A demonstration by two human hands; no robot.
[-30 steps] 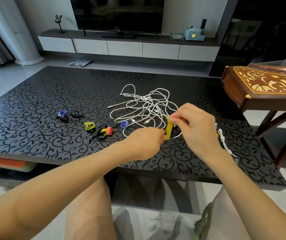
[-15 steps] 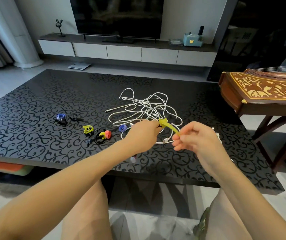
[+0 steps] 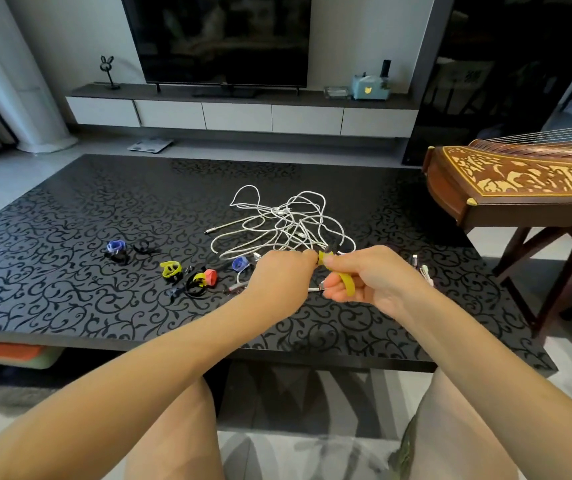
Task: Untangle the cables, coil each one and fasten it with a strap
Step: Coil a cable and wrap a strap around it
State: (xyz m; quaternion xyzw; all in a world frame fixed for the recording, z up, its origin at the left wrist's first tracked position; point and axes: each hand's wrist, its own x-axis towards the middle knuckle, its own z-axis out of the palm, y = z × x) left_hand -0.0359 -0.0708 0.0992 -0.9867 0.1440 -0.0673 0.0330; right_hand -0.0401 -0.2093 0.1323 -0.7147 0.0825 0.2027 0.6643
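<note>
Both hands work above the near side of the black patterned table (image 3: 70,306). The right hand (image 3: 371,284) pinches the yellow strap (image 3: 346,285) between thumb and forefinger, and the strap's tail curves down across its curled fingers. The left hand (image 3: 279,277) is curled tight, fingertips meeting the strap's upper end; whether the fist holds anything else cannot be told. A short white cable end (image 3: 314,289) pokes out between the hands, below the strap. The main tangle of white cables (image 3: 284,223) lies loose on the table just beyond the hands, unsorted. Spare straps (image 3: 171,269) in blue, yellow, red and black lie scattered to the left. Judged step: opening or threading the strap to close a coil. Risks noted: the strap's gripping face may catch on itself before it goes round the cable, leaving a loop closed on nothing. A coil, if one sits in the left fist, may spring open as the grip shifts to the strap. A strand running back to the tangle could drag the pile nearer or tighten its knots.
</note>
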